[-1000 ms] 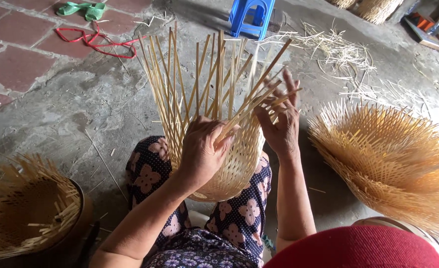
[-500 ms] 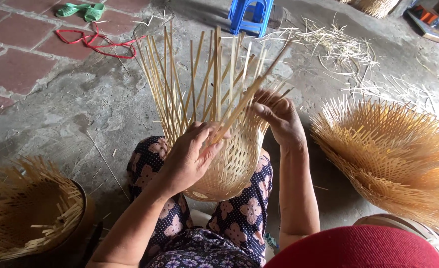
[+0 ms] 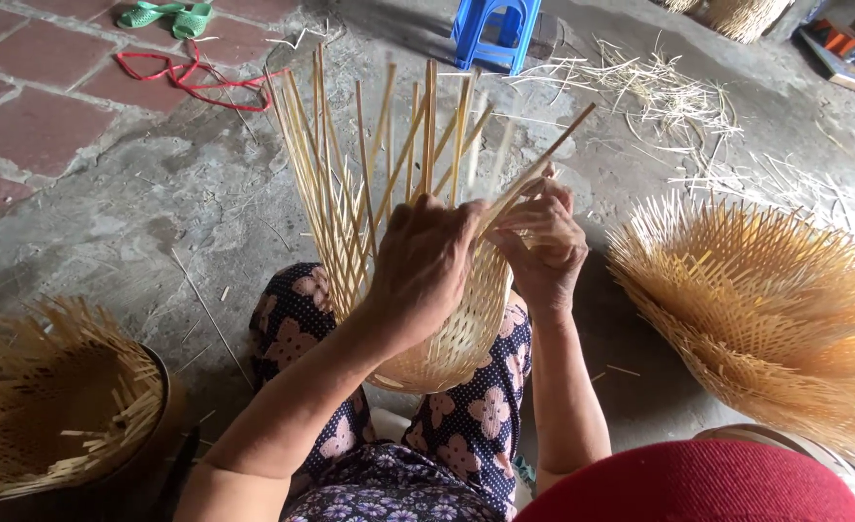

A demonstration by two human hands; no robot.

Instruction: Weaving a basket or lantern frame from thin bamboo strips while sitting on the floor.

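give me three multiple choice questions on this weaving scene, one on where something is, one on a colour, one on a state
1. Where does the half-woven basket rest?
A. on the person's lap
B. on the stool
C. on the brick paving

2. What colour is the plastic stool?
A. red
B. blue
C. yellow

3. What state is the basket's upper part in?
A. closed off with a finished rim
B. loose strips standing up unwoven
C. covered with a lid

Answers:
1. A, the woven bottom sits between the knees on the flowered trousers.
2. B, the stool at the top of the view is blue.
3. B, pale bamboo strips fan upward free, while the left hand and right hand grip some at the woven edge.
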